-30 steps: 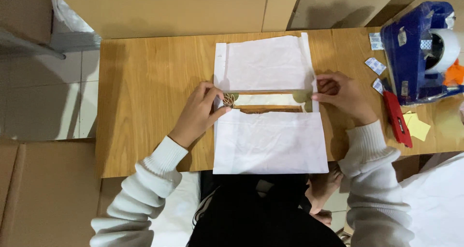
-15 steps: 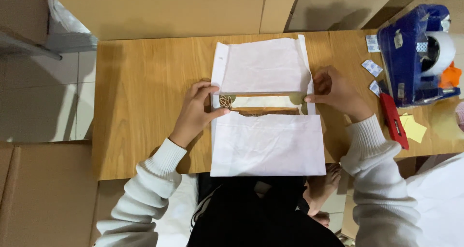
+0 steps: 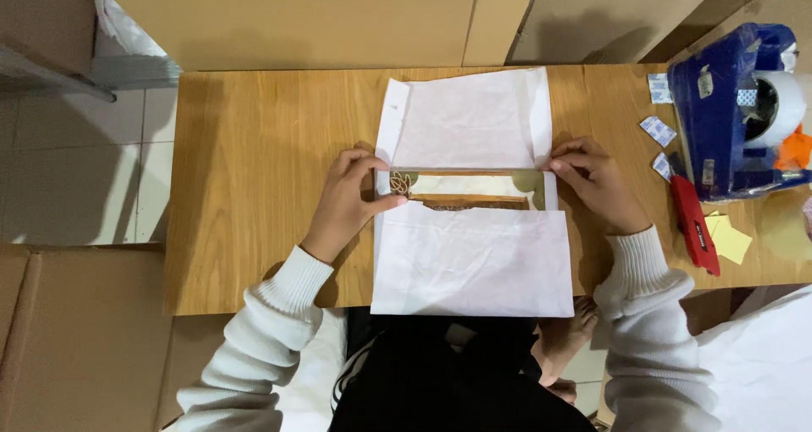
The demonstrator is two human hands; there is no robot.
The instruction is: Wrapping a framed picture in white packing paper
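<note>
A white paper sheet (image 3: 470,258) lies on the wooden table (image 3: 262,170), its far flap (image 3: 467,119) and near flap folded over a flat item (image 3: 461,191) with gold ornament and a brown strip, seen through the gap between them. My left hand (image 3: 348,202) presses the left edge of the paper at the gap, thumb on the near flap's corner. At the right edge, my right hand (image 3: 596,182) pinches the far flap's corner with its fingertips.
A blue tape dispenser (image 3: 734,115) stands at the table's right end. Beside it lie a red cutter (image 3: 695,225), yellow sticky notes (image 3: 729,237) and small white-blue tags (image 3: 658,131). Cardboard panels (image 3: 338,17) rise behind the table and a cardboard box (image 3: 76,339) sits at lower left.
Both hands have slid slightly away from me along the paper's side edges. The far flap has been pulled flatter, and the gap over the ornamented item looks a little wider.
</note>
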